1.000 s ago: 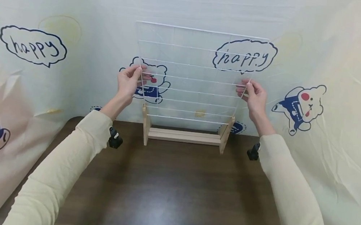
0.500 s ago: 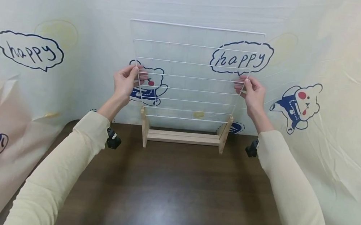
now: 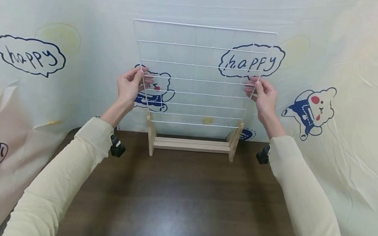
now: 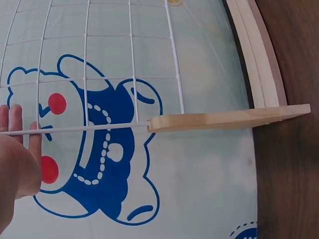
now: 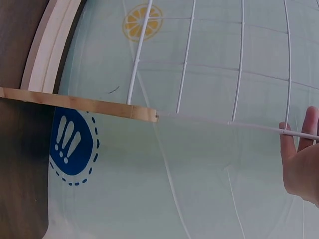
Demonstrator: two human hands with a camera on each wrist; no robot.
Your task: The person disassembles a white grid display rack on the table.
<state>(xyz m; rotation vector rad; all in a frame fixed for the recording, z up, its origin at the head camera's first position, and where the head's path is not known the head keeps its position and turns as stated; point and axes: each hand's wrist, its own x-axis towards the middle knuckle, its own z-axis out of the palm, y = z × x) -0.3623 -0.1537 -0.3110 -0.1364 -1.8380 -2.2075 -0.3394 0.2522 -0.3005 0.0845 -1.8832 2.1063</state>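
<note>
A white wire grid panel [image 3: 191,92] stands upright at the back, its lower end between the two side posts of a light wooden stand [image 3: 191,145]. My left hand [image 3: 128,85] pinches the panel's left edge wire between thumb and fingers, partway up. On the opposite edge, my right hand [image 3: 265,98] pinches the wire at about the same height. The left wrist view shows the panel's corner meeting the tip of a wooden post [image 4: 209,119]. In the right wrist view the other post [image 5: 99,105] meets the grid's lower corner likewise.
The stand rests on a dark brown wooden table [image 3: 171,192] near its back edge. Close behind hangs a pale cloth [image 3: 200,5] printed with bears and "happy" bubbles; it also runs along both sides. A small black device [image 3: 117,147] sits at the left wrist.
The panel's top edge has gone from slightly slanted to level. Both hands, still pinching the wires, have shifted a little left in the head view, which has itself moved slightly.
</note>
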